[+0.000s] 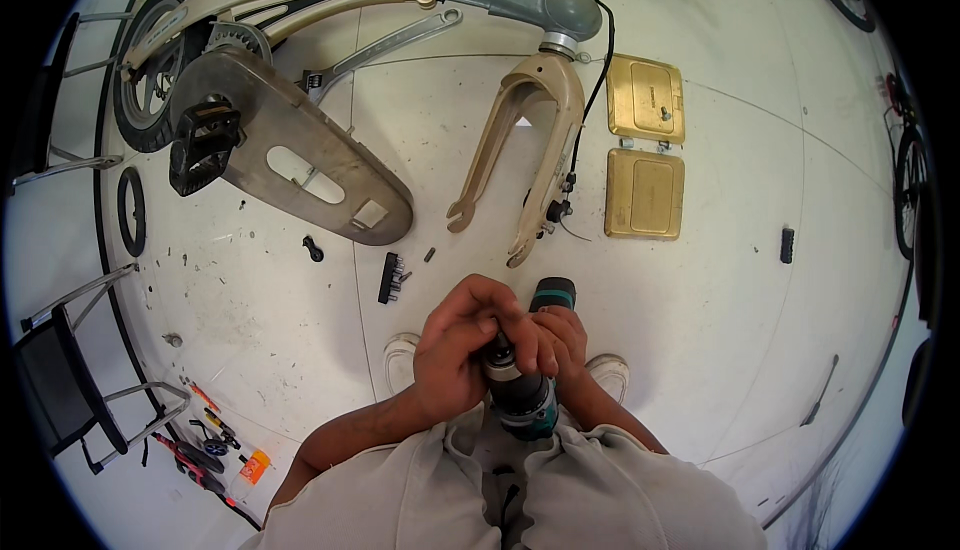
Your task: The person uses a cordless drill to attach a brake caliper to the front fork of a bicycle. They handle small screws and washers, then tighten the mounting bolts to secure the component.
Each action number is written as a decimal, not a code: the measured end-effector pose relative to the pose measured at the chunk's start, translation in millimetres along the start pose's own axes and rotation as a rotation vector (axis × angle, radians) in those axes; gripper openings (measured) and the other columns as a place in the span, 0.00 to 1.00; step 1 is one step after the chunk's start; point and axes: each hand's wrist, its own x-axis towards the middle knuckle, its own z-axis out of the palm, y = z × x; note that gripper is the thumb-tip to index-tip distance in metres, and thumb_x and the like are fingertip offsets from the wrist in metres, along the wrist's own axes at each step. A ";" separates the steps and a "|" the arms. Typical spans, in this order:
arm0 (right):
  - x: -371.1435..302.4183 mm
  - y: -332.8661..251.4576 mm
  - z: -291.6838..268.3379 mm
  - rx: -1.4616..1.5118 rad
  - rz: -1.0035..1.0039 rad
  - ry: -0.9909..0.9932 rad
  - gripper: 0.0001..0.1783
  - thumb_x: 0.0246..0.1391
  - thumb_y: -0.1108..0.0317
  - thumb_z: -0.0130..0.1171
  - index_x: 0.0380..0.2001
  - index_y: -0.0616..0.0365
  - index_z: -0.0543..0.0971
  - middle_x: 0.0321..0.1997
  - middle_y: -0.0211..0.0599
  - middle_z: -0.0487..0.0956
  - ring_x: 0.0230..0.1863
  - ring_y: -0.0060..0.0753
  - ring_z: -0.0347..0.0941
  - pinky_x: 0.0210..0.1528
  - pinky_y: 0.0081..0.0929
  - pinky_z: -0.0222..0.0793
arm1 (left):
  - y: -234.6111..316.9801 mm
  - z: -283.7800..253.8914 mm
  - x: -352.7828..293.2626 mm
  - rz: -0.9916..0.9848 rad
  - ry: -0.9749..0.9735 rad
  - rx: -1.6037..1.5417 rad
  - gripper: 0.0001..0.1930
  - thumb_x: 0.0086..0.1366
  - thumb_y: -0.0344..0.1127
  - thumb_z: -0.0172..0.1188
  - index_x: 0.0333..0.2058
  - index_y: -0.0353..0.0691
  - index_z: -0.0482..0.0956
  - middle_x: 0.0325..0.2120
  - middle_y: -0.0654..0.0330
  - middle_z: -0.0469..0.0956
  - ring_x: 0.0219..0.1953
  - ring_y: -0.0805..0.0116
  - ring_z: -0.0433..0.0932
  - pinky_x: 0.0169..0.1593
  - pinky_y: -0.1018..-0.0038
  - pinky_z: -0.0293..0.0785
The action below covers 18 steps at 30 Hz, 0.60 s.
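Observation:
A black-and-teal cordless drill (525, 412) is held close against my lap, its chuck pointing up and away from me. My right hand (566, 338) is closed round the drill's grip, and the battery end shows beyond the fingers. My left hand (462, 350) is closed at the chuck, thumb and fingers pinched about its tip. Any small bit between those fingers is hidden. On the floor just beyond my left hand lie a black bit holder (389, 278) with several bits and a small loose metal piece (430, 255).
Ahead lies a partly dismantled bicycle: beige fork (545, 140), chain cover (300, 165), black pedal (207, 147) and rear wheel (150, 90). An adjustable wrench (385, 47) rests beside it. Two gold plates (645, 193) lie right of the fork. Folding chairs (70, 380) stand at left.

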 end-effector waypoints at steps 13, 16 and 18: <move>9.4 -3.9 -5.3 0.018 0.053 -0.059 0.20 0.35 0.70 0.58 0.37 0.65 0.77 0.39 0.45 0.78 0.37 0.45 0.75 0.42 0.37 0.73 | 9.9 -1.1 -5.5 0.128 0.036 0.476 0.13 0.60 0.27 0.34 0.43 0.32 0.62 0.24 0.43 0.78 0.38 0.46 0.79 0.51 0.55 0.72; 9.0 -3.0 -5.7 0.026 0.042 -0.061 0.21 0.34 0.70 0.58 0.38 0.66 0.77 0.39 0.45 0.78 0.37 0.45 0.75 0.42 0.37 0.73 | 12.9 2.4 -4.8 0.153 0.066 0.579 0.15 0.59 0.25 0.35 0.45 0.31 0.62 0.27 0.43 0.79 0.42 0.48 0.78 0.52 0.57 0.71; 6.8 -2.3 -2.7 0.018 0.033 -0.036 0.22 0.34 0.70 0.58 0.39 0.65 0.77 0.40 0.44 0.78 0.37 0.46 0.74 0.41 0.37 0.72 | 15.1 2.6 -4.3 0.156 0.038 0.644 0.16 0.58 0.24 0.35 0.46 0.30 0.63 0.28 0.44 0.80 0.42 0.51 0.79 0.52 0.59 0.72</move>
